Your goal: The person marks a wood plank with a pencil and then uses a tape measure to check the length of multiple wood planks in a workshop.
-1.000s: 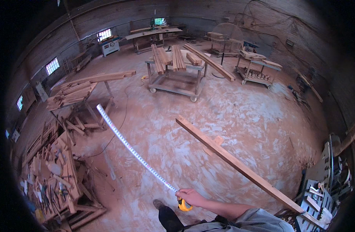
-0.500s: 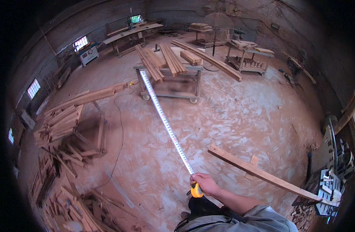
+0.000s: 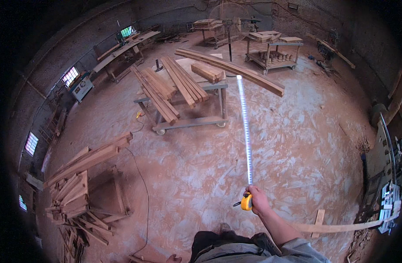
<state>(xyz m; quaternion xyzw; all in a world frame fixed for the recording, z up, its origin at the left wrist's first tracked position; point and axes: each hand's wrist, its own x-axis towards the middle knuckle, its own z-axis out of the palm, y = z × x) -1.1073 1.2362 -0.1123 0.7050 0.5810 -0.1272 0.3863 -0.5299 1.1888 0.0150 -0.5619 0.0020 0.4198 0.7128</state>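
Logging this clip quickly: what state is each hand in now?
Left hand: barely in view at the picture's lower edge; state cannot be told.
Right hand: closed on the yellow tape measure, blade extended.

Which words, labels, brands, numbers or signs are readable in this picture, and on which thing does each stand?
None can be read.
Tape blade: marks too small and blurred.
Yellow case: nothing legible.
White machine: front marks too small.

the lower edge crops the left fingers (image 3: 174,259), and marks on the measuring tape (image 3: 247,136) are illegible.
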